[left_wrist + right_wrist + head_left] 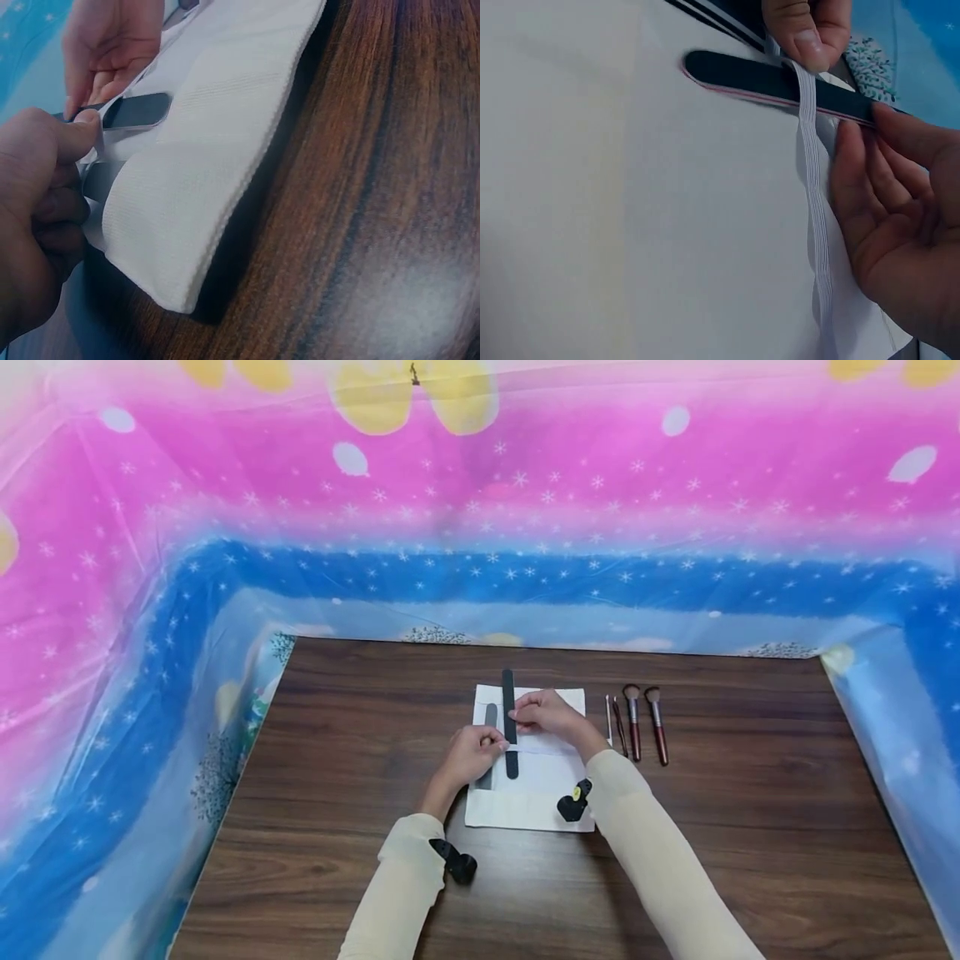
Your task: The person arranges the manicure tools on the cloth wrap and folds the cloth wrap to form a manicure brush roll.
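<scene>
A white cloth organizer (551, 785) lies on the table, with a white elastic band (814, 172) running across it. My right hand (553, 714) pinches a black nail file (742, 79) between thumb and fingers, near its middle. The file passes under the band, its rounded lower end lying over the cloth. With thumb and fingertips, my left hand (471, 756) pinches the band beside the file. Left of that file, a grey nail file (491, 716) lies on the organizer, its lower end tucked behind the folded cloth edge (172, 217); my left hand partly covers it.
Right of the organizer lie two makeup brushes (634, 727) with red-brown handles and two thin tools (618, 727). Dark wood tabletop (345, 727) surrounds everything. A pink and blue patterned sheet (480, 577) rises behind the table and along its sides.
</scene>
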`<state>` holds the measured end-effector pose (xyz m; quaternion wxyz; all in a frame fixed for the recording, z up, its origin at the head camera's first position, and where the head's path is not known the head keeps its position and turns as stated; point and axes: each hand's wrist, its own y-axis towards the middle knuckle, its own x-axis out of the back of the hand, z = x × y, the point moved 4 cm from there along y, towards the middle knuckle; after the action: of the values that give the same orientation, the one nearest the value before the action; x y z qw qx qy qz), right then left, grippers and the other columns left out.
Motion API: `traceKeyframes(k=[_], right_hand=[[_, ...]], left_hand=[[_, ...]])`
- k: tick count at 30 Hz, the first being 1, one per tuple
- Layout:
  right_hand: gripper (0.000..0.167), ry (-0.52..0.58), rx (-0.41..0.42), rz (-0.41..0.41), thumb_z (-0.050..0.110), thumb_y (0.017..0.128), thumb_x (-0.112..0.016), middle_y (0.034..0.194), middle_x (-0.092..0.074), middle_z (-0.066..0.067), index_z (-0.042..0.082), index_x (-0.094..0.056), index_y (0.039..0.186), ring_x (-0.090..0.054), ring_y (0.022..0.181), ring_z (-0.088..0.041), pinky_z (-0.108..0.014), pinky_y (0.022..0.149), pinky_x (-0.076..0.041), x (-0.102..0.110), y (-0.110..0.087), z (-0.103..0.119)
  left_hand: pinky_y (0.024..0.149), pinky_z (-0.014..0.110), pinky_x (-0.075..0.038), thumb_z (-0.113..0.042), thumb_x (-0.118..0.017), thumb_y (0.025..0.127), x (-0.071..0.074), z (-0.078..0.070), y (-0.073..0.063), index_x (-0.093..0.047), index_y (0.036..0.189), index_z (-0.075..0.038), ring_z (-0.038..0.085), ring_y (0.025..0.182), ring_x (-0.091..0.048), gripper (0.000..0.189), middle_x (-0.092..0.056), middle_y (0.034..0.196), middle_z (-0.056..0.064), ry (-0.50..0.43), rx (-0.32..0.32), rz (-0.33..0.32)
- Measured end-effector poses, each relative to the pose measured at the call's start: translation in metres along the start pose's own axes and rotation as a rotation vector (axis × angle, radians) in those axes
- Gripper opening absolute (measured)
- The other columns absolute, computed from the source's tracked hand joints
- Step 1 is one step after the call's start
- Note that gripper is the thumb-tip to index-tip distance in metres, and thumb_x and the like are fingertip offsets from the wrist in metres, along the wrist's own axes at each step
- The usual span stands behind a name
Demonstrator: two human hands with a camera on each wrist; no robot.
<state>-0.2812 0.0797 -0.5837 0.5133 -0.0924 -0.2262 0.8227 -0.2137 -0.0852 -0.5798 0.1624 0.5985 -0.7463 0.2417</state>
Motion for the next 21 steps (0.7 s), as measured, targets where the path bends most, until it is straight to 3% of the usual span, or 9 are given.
traceKeyframes(k=[5,9,14,21], right_hand=[[0.020,-0.038,-0.021,0.105,0.008,0.099,-0.062,0.082,-0.069,0.006,0.000,-0.061,0.117,-0.066,0.072,-0.004,-0.018,0.068,-0.056,0.000,-0.007,0.001],[0.025,0.021,-0.015,0.037,0.013,0.098,-0.065,0.086,-0.067,0.005,0.002,-0.061,0.120,-0.065,0.078,-0.005,-0.019,0.071,-0.056,0.005,-0.004,0.002],[0.024,0.134,-0.029,-0.067,0.019,0.099,-0.065,0.072,-0.066,0.005,0.006,-0.061,0.119,-0.063,0.064,-0.004,-0.017,0.060,-0.053,0.007,0.005,0.001],[0.020,0.061,-0.009,-0.046,0.015,0.102,-0.060,0.072,-0.067,0.005,-0.002,-0.063,0.113,-0.065,0.063,-0.002,-0.016,0.060,-0.054,0.009,0.006,-0.003]], left_hand=[[0.056,0.024,-0.029,-0.017,-0.070,0.096,0.000,0.000,0.000,-0.074,0.089,-0.008,0.010,0.053,-0.037,0.011,-0.039,0.057,-0.007,0.006,0.007,-0.010],[0.056,0.024,-0.029,-0.016,-0.070,0.096,0.000,0.000,0.000,-0.074,0.088,-0.008,0.010,0.054,-0.036,0.012,-0.038,0.057,-0.007,0.013,-0.007,-0.004],[0.054,0.024,-0.028,-0.017,-0.070,0.096,0.001,0.001,-0.001,-0.073,0.087,-0.008,0.009,0.052,-0.036,0.012,-0.038,0.056,-0.007,0.010,-0.004,0.007],[0.055,0.023,-0.028,-0.016,-0.070,0.095,0.000,0.000,0.000,-0.074,0.088,-0.007,0.009,0.053,-0.036,0.012,-0.038,0.057,-0.007,0.006,-0.028,-0.004]])
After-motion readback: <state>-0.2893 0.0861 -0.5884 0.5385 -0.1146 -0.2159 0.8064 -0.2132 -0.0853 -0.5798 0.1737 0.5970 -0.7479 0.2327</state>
